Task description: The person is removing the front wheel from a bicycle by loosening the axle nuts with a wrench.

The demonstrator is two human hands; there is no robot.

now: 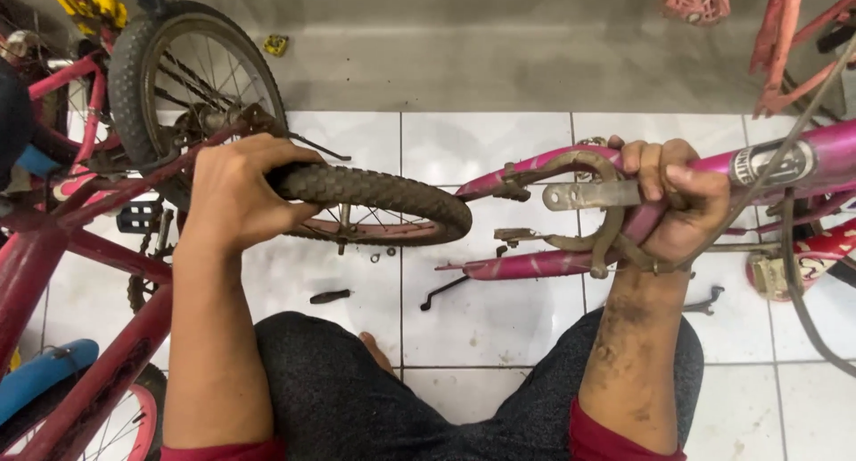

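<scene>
At the far left stands a red bicycle frame (62, 247), with an upright wheel (178, 78) behind it. The left hand (236, 193) is curled tight over the knobbly tyre (374, 193) of a small loose wheel, held level above the white tiled floor (490, 158) — its free end points toward the pink bicycle frame (535, 265). The right hand (673, 202) — fingers wrapped shut — grips that frame's pink tube beside the rusty brake arms (588, 207), and small tools (330, 296) lie on the tiles below.

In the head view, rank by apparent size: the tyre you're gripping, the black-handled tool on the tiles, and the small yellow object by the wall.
1. Tyre, largest.
2. Black-handled tool.
3. Yellow object, smallest, though it lies farther off, so that is unsure.
The left hand grips the tyre.
</scene>
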